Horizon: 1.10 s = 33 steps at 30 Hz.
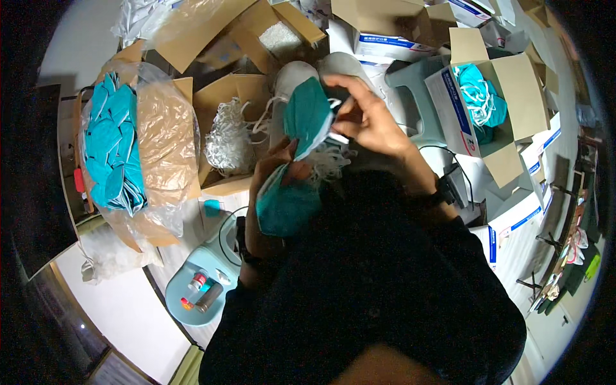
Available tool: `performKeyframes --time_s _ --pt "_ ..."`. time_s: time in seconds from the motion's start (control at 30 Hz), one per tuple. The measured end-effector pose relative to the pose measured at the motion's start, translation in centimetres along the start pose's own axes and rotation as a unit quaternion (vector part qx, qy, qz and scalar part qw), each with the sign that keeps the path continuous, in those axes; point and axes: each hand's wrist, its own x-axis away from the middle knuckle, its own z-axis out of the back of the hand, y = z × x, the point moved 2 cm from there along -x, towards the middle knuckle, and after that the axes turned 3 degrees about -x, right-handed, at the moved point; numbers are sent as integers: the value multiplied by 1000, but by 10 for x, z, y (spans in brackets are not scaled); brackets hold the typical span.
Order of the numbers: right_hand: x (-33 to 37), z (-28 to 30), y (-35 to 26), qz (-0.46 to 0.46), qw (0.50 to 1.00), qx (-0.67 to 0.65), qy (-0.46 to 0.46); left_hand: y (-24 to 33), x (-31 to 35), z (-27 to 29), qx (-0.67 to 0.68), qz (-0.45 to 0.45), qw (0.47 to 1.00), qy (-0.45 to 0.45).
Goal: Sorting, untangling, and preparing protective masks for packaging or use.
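Observation:
A teal face mask (307,112) with a white edge is held up in front of me, pointing away. My left hand (273,163) is closed on its lower end, the fingers partly hidden. My right hand (375,122) is at the mask's right edge, thumb and fingers bent together on a small white piece, perhaps the ear loop. One white cord (262,115) stretches from the mask toward the left. More teal masks (285,208) lie in my lap under the left hand, beside a tangle of white elastic cords (330,162).
Left, a plastic-lined carton holds stacked teal mask pieces (115,144). A carton of white cord loops (224,141) stands beside it. At right, an open box contains teal masks with cords (478,99). A pale blue stool (183,301) carries small bottles. More cartons (385,29) stand beyond.

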Motion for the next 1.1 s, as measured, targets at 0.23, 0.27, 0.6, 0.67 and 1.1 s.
performKeyframes --time_s 0.23,0.27,0.6,0.67,1.1 --pt "-2 -5 16 39 965 -253 -57 -14 3 -14 148 61 987 10" --pt "-1 -8 9 32 965 -256 -53 -16 -4 -4 173 95 980 -25" --pt "-1 8 24 -85 975 -201 43 5 -13 -40 -585 -255 744 196" --pt "0 3 26 -94 974 -200 50 8 -15 -54 -627 -220 722 192" --pt "1 -15 -16 172 976 111 80 2 -20 -60 -710 -272 620 193"
